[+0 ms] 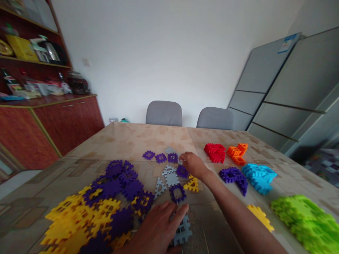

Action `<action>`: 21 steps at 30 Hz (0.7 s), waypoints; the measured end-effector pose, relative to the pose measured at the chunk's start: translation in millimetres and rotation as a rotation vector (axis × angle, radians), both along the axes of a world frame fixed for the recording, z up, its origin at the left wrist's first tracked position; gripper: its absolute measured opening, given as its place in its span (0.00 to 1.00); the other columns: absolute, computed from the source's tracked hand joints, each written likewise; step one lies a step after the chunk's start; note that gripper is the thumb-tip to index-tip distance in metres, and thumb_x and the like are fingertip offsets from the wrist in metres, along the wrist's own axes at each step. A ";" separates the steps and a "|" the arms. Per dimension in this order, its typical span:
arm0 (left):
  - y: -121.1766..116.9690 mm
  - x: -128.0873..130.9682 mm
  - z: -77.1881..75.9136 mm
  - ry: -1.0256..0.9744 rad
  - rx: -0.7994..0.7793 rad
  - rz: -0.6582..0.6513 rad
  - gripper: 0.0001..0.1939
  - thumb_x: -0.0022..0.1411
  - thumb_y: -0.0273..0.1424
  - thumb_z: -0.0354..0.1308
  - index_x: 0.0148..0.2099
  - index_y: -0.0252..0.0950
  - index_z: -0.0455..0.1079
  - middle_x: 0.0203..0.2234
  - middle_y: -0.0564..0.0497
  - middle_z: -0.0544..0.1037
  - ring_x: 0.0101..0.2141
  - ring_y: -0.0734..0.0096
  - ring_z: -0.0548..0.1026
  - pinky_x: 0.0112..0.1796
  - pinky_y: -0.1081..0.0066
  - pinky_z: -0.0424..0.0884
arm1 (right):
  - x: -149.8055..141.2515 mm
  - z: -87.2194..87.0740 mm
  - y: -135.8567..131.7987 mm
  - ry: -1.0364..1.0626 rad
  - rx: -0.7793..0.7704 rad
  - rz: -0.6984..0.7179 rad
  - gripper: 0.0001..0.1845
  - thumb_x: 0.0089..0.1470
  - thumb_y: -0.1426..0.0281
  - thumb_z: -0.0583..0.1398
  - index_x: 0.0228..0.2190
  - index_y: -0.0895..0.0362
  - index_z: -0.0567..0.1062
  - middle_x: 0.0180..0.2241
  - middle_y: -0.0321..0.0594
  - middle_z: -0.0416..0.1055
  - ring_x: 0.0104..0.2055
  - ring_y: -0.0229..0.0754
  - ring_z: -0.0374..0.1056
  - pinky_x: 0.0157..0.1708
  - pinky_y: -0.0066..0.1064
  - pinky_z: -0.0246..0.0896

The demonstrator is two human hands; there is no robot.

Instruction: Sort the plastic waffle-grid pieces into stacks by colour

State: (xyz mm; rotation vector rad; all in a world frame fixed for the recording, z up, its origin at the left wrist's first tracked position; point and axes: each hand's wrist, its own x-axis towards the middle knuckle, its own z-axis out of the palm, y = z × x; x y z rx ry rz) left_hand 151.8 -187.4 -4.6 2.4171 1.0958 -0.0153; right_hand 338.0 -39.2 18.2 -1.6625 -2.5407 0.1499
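My left hand (pixel 161 225) is low in the middle, at the right edge of a mixed pile. Its thumb and fingers are around a grey lattice tile (pixel 183 231), partly covering it. Farther out, my right hand (pixel 192 164) has its fingertips together on a small grey piece (pixel 180 158), mostly hidden by them. Between the hands lie a grey square tile (pixel 172 178), a grey triangle (pixel 160 188), a purple square frame (pixel 177 193) and yellow triangular pieces (pixel 192 185). Three purple tiles sit in a row near my right fingertips, one of them a purple tile (pixel 172 157).
Left is a heap of yellow tiles (pixel 71 218) and purple tiles (pixel 132 188). On the right are red pieces (pixel 215 152), orange pieces (pixel 237 153), blue pieces (pixel 259 176), purple pieces (pixel 233 175) and green pieces (pixel 307 218). Two grey chairs (pixel 164 113) stand behind the table.
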 end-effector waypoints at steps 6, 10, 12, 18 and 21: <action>5.6 -0.8 -11.1 0.001 0.017 -0.015 0.45 0.53 0.29 0.66 0.70 0.39 0.52 0.60 0.40 0.68 0.58 0.46 0.65 0.58 0.51 0.63 | -5.4 -7.4 31.0 0.035 -0.013 0.061 0.17 0.63 0.64 0.60 0.51 0.57 0.72 0.53 0.45 0.70 0.50 0.48 0.70 0.48 0.46 0.69; 7.9 -1.9 -12.3 0.012 0.017 -0.038 0.43 0.55 0.32 0.66 0.70 0.39 0.53 0.59 0.39 0.69 0.57 0.46 0.66 0.58 0.51 0.64 | -22.2 -14.4 31.3 0.081 -0.034 0.157 0.15 0.63 0.64 0.60 0.49 0.57 0.73 0.51 0.44 0.71 0.49 0.47 0.70 0.48 0.47 0.68; 7.2 -2.6 -12.1 -0.002 0.027 -0.033 0.43 0.55 0.32 0.66 0.70 0.40 0.53 0.60 0.40 0.69 0.58 0.47 0.66 0.58 0.51 0.63 | -21.3 -12.0 33.0 0.103 -0.020 0.152 0.15 0.63 0.65 0.60 0.49 0.57 0.73 0.52 0.44 0.71 0.51 0.48 0.69 0.50 0.47 0.67; 3.2 -4.6 -13.9 -0.046 0.031 -0.019 0.46 0.52 0.32 0.69 0.70 0.42 0.53 0.59 0.42 0.69 0.57 0.48 0.66 0.58 0.52 0.63 | 7.9 1.1 43.9 0.097 -0.031 0.048 0.15 0.64 0.64 0.59 0.50 0.56 0.73 0.52 0.44 0.71 0.49 0.46 0.70 0.48 0.45 0.69; 1.7 -4.7 -12.1 -0.049 0.043 -0.012 0.47 0.51 0.32 0.70 0.69 0.42 0.54 0.59 0.41 0.69 0.57 0.48 0.67 0.58 0.52 0.64 | 18.3 -0.2 39.9 0.067 -0.081 0.034 0.14 0.64 0.64 0.59 0.49 0.56 0.73 0.51 0.44 0.71 0.48 0.46 0.71 0.47 0.44 0.69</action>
